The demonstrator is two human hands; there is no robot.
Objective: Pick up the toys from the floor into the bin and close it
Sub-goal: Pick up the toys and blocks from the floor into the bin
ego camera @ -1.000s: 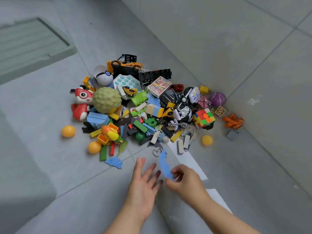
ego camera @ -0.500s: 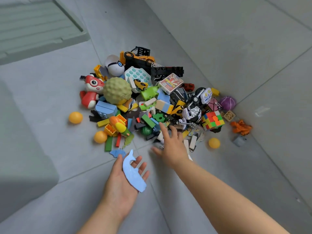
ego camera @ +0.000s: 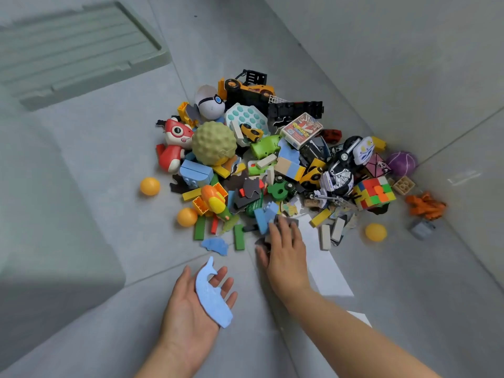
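Note:
A heap of toys lies on the grey floor, among them a bumpy green ball [ego camera: 214, 143], a red fox figure [ego camera: 174, 144], a yellow toy truck [ego camera: 248, 87] and a colour cube [ego camera: 373, 192]. My left hand [ego camera: 188, 309] is palm up below the heap, with a flat blue whale [ego camera: 211, 293] resting on it. My right hand [ego camera: 286, 255] is palm down at the heap's near edge. Its fingers curl over small flat pieces beside a blue jagged piece [ego camera: 263, 216]. The grey-green bin [ego camera: 41, 214] fills the left edge, and its lid [ego camera: 76, 50] lies top left.
Loose orange balls lie to the left [ego camera: 149, 186], [ego camera: 186, 217] and to the right [ego camera: 375, 232] of the heap. A purple ball [ego camera: 402, 162] and an orange figure [ego camera: 425, 205] lie far right. A white sheet [ego camera: 327, 268] lies under my right forearm. Another flat blue piece [ego camera: 215, 245] sits just above my left hand.
The blue whale passed from my right hand to my left palm. My right hand then reached forward into the heap's near edge and curled its fingers over small pieces.

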